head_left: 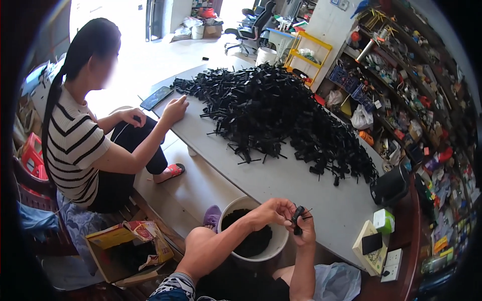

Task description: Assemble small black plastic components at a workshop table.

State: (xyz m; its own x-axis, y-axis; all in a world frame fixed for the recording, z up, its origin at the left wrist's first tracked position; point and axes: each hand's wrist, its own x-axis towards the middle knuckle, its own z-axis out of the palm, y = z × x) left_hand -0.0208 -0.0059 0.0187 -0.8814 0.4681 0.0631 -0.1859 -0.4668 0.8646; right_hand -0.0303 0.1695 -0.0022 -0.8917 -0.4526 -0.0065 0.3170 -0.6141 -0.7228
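Just right of the bucket (280, 245), the right hand (306, 234) clamps the near-upright black part (298, 220), the left hand (274, 211) close beside, its grip unclear.

Ahead of the right hand (305, 232), passage ran over the grey tabletop (271, 178) until the heap of small black parts (281, 113) barred it. Farther right stood a pale yellow box (377, 262) and a black speaker (390, 185). Behind the left hand (278, 211), a white bucket (280, 247) obstructed room under the forearm.
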